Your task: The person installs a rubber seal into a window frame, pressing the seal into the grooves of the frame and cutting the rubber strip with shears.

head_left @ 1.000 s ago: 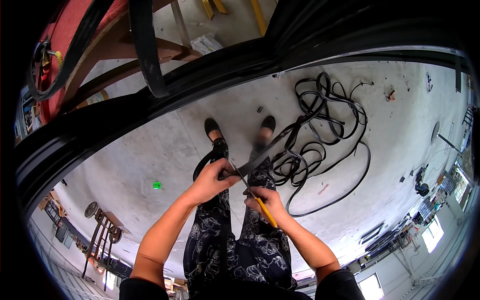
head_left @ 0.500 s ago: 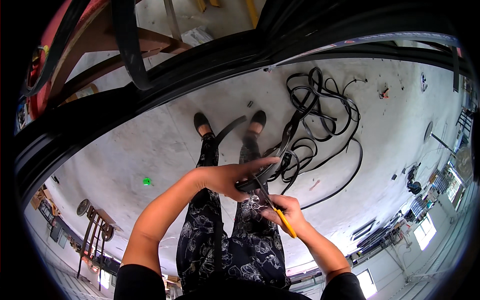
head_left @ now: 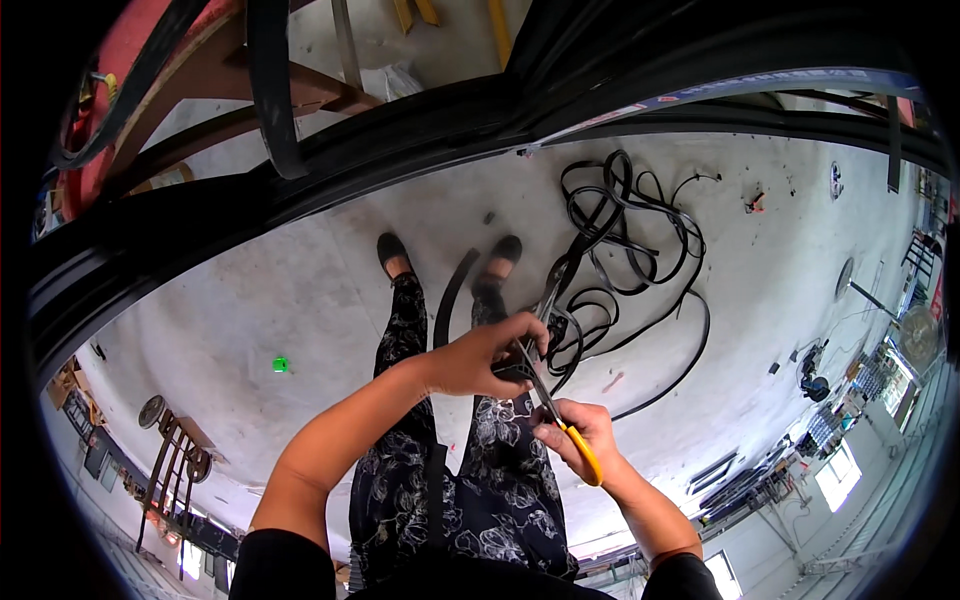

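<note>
In front of my legs, my left hand (head_left: 480, 358) is closed around a black rubber strip (head_left: 446, 310). One loose end of it hangs between my shins, and another length runs from the hand toward the coil on the floor. My right hand (head_left: 578, 436) grips a pair of scissors with yellow handles (head_left: 586, 458). The scissor blades (head_left: 535, 375) point up and left, right at the strip by my left fingers. Whether the blades are closed through the rubber I cannot tell. A tangled heap of black strip (head_left: 625, 200) lies on the floor ahead to the right.
A long black frame (head_left: 300, 205) crosses ahead of me, with a black strip (head_left: 270, 90) hanging over it at the left. On the concrete floor lie a green object (head_left: 281, 365) and a small orange-red thing (head_left: 756, 203). A wheeled cart (head_left: 175, 450) stands at left.
My left fingers have drawn in from a stretched pose and curled around the strip. The strip's loose end has swung to hang straighter. The scissors stay at the strip.
</note>
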`<state>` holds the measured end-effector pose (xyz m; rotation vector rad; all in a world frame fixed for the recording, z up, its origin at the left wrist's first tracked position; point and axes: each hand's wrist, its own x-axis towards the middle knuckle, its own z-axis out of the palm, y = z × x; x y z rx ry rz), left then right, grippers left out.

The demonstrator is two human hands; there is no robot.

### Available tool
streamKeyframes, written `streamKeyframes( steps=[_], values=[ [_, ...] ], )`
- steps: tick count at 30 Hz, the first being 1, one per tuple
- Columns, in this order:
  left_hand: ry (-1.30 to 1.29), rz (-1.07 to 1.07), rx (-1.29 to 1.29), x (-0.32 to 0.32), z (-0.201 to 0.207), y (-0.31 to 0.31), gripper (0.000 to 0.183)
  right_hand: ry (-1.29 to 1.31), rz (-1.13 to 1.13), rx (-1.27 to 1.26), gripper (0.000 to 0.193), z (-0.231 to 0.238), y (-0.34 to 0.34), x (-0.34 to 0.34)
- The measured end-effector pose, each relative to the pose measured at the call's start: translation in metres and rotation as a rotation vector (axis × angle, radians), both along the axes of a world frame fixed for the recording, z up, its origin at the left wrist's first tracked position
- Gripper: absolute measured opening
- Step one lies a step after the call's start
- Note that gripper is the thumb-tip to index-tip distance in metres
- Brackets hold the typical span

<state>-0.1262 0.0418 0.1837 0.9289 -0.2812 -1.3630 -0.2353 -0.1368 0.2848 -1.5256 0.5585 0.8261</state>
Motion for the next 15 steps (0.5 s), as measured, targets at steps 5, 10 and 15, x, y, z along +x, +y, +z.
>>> streamKeyframes(
  steps=[5,10,15],
  values=[
    [-0.032,0.099,0.073,0.004,0.029,-0.002,0.035,-0.197,-0.040,-0.269,0.024,0.011,-0.021,-0.030],
    [-0.218,0.023,0.037,0.013,0.092,-0.013,0.033,-0.019,-0.409,-0.519,0.024,0.033,-0.047,-0.048],
    [-0.268,-0.140,-0.155,0.013,0.194,-0.040,0.035,-0.553,-0.174,-0.619,0.059,0.032,-0.062,-0.028]
  ],
)
